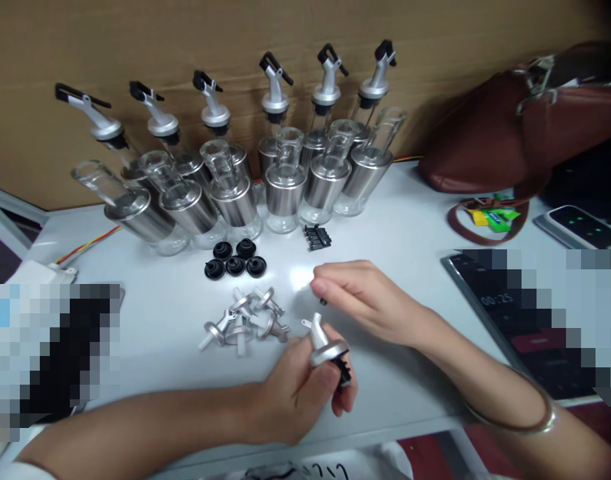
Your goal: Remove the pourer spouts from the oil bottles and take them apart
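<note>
My left hand [295, 393] is closed around a silver pourer spout [316, 333] with a ribbed black stopper [344, 373] below its collar. Above and to the right of it, my right hand [375, 300] is pinched, and a bit of a small black part [323, 302] shows under the fingertips; the rest of it is hidden. Left of my hands lies a loose pile of silver pourer spouts [241, 333]. Behind them sit several round black stoppers [235, 265]. A small cluster of black levers [318, 237] lies beyond my right hand.
At the back stand glass bottles with steel bands: an open front row [285, 190] and a rear row topped with pourers [275, 100]. A brown handbag [475, 133], a strap and small packets [495, 219] are right, near a tablet [505, 313] showing a timer. A power strip [20, 287] lies left.
</note>
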`<state>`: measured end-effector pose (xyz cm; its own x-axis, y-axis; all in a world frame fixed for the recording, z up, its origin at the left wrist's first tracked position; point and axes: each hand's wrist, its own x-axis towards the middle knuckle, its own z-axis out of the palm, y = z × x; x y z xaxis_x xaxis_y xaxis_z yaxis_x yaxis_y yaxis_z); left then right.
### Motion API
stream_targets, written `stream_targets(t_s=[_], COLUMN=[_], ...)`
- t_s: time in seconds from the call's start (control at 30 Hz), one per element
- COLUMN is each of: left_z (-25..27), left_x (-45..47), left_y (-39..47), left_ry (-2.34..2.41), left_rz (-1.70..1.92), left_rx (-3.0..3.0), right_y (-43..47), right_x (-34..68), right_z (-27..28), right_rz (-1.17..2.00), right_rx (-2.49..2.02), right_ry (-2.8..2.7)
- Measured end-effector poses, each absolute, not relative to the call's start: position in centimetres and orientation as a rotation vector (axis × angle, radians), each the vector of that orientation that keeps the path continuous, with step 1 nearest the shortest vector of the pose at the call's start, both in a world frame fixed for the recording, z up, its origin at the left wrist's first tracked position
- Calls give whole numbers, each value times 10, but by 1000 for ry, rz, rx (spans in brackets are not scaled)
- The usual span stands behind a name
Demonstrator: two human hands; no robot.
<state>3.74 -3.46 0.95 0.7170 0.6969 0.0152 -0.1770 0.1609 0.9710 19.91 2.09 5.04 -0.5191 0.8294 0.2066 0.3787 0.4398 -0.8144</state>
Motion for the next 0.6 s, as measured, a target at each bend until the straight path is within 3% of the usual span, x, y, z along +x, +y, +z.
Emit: stream_targets(t_s=[0.2,0.43,0.6], left_z=[11,11,9], left_x=[36,37,38], left_y=[-35,-35,-35], left_ry=[527,560,566], left_rz=[656,614,610], left_rx=[1245,1164,1129], right_y=[33,40,41], right_x=[225,237,243], right_z=[53,50,47], right_rz=[1036,667,641], right_rx=[-1204,-1385,-1594], right_ry=[-1761,-2126,-2203])
